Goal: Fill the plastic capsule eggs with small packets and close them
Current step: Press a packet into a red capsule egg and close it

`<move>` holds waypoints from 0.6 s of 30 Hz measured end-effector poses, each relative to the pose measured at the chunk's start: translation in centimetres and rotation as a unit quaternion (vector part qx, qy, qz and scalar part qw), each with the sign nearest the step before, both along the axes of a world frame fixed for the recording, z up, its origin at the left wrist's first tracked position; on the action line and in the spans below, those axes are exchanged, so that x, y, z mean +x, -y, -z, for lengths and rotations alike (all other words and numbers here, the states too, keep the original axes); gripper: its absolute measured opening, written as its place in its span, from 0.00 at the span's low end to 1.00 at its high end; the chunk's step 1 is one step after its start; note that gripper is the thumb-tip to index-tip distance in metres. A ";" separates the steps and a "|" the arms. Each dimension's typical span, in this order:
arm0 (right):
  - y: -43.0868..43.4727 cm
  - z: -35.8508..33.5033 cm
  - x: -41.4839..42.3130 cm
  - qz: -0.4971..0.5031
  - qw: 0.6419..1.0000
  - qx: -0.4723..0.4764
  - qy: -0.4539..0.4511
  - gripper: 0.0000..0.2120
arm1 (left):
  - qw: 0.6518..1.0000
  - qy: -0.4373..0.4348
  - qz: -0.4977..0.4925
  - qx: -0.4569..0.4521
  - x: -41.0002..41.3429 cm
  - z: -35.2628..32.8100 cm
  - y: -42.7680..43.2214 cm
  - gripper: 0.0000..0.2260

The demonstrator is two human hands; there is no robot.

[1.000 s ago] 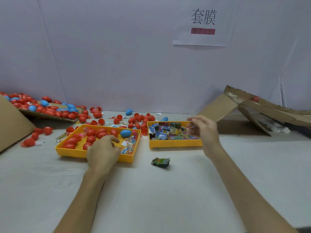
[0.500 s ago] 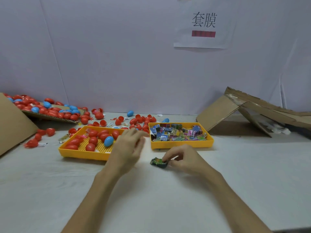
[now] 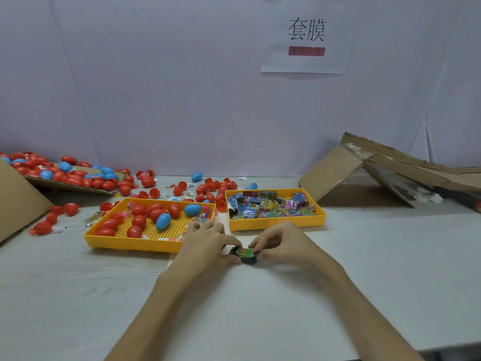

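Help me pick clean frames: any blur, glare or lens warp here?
Head view: lighting even and soft, no glare; faint shadows under the left hand and right hand; the wall seam bows from the wide lens; red eggs at far left look smeared; the packet both hands pinch is slightly soft; wall sign reads sharp.
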State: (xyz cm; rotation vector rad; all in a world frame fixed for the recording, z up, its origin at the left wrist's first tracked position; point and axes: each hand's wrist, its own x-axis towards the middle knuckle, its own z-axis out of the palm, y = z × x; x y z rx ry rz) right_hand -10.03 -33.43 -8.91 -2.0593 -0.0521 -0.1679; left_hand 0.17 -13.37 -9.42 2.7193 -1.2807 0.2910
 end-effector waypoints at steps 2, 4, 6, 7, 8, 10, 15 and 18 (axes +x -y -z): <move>0.1 0.0 0.0 -0.004 1.000 0.000 -0.003 0.11 | 1.000 -0.004 -0.002 0.001 0.0 0.0 0.0 0.20; 0.2 -0.1 0.0 -0.007 1.000 -0.004 -0.003 0.11 | 1.000 -0.009 -0.004 0.002 0.1 -0.1 0.1 0.20; 0.3 -0.1 0.0 -0.009 1.000 -0.007 -0.005 0.09 | 1.000 -0.012 -0.004 0.001 0.1 0.0 0.1 0.20; 0.3 -0.1 0.0 -0.012 1.000 -0.007 -0.007 0.09 | 1.000 -0.012 -0.003 0.000 0.1 0.0 0.1 0.20; 0.3 -0.1 0.0 -0.016 1.000 -0.006 -0.009 0.09 | 1.000 -0.012 -0.003 0.000 0.2 0.0 0.1 0.20; 0.4 -0.3 -0.1 -0.025 1.000 -0.009 -0.015 0.11 | 1.000 -0.012 -0.004 -0.003 0.2 0.2 0.1 0.20; 1.1 -1.0 -0.7 -0.027 0.999 0.014 -0.016 0.10 | 1.000 -0.006 -0.006 -0.009 0.2 0.3 0.2 0.20; 1.1 -1.4 -0.9 0.002 0.994 0.108 0.031 0.07 | 1.000 -0.007 -0.003 -0.015 0.0 0.3 0.0 0.22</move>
